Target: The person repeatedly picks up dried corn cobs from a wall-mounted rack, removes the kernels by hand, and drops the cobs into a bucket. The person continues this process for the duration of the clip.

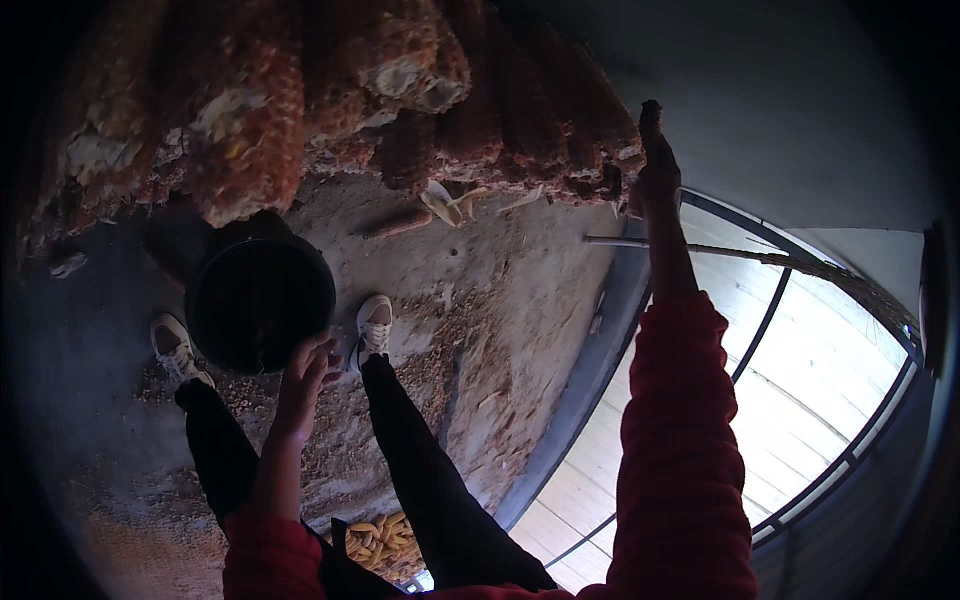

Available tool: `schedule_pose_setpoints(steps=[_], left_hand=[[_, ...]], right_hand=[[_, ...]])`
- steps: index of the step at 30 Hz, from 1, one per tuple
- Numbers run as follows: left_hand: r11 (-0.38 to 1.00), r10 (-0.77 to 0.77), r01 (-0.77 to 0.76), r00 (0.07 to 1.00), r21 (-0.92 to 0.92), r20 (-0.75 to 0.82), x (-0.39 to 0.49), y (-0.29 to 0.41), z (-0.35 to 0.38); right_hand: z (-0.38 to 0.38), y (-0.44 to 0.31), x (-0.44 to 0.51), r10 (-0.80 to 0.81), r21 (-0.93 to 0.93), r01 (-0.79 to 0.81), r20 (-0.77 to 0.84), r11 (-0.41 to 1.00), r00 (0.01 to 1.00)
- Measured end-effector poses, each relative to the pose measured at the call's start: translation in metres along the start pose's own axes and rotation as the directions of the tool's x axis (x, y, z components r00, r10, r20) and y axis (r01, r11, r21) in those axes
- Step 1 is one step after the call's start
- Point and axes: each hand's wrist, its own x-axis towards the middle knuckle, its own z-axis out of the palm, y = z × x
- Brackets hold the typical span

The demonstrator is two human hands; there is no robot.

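A heap of bare reddish corncobs [251,142] fills the top of the view, stacked with their pale broken ends towards me. My right hand [660,176] reaches to the heap's right end, against or close beside the outermost cobs. Its fingers are dim and partly hidden, so what it grips is unclear. Between my feet, below the cobs, stands a dark bucket [319,281] whose inside is too dark to read. My left hand [307,367] is at the bucket's near right rim, fingers apart and holding nothing; I cannot tell if it touches the rim.
Loose kernels [427,337] litter the concrete floor [517,300]. A cob [397,223] and dry husks [446,204] lie under the heap. Yellow corn ears [379,540] are piled behind my legs. A broom [817,270] crosses the bright doorway [817,360] at right, beside a pale wall [787,120].
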Motion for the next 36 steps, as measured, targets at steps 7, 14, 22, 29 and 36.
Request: schedule_pose_setpoints(steps=[7,14,22,29,36], left_hand=[[1.0,-0.006,0.006,0.999,-0.003,-0.054,0.001,-0.004,-0.001],[1.0,0.01,-0.012,0.998,-0.027,-0.068,0.001,-0.002,-0.001],[0.957,0.092,-0.078,0.995,0.281,-0.036,-0.005,-0.011,0.004],[0.836,0.076,-0.046,0.997,0.547,-0.032,-0.018,-0.01,-0.005],[0.648,0.129,-0.111,0.991,0.754,0.034,-0.037,-0.022,-0.016]], right_hand=[[-0.035,0.004,0.044,0.096,-0.072,-0.08,0.262,0.994,0.96],[-0.001,0.104,0.052,-0.353,-0.163,0.363,0.089,0.917,0.931],[0.006,0.2,0.14,-0.262,0.061,0.255,0.189,0.965,0.946],[-0.013,0.079,-0.024,0.061,0.356,0.064,-0.328,0.932,0.943],[0.106,-0.135,-0.279,-0.47,0.486,0.199,0.536,0.851,0.701]])
